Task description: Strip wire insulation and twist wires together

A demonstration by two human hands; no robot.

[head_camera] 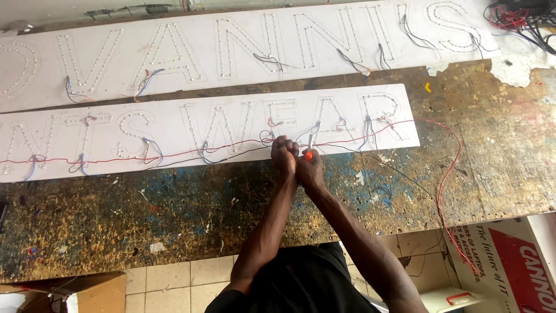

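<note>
Near the front edge of the lower white sign board (174, 136), both hands meet over the wires. The left hand (284, 155) is closed in a fist, pinching the red wire (174, 153) that runs along the board's length, and it presses against the right hand (311, 169), which is curled around a small tool with an orange handle (309, 154) whose thin metal tip points up toward the board. This long, flat white board bears large letter outlines dotted with tiny lights, with short blue, black and red wire ends sticking out of them. A second, longer white board (243, 49) of the same kind lies just behind it. Both rest on a worn, paint-stained counter (174, 214). At lower right, below the counter edge, stands a white and red printed carton (509, 266); a brown cardboard box (87, 293) sits at lower left on the tiled floor (179, 281).
</note>
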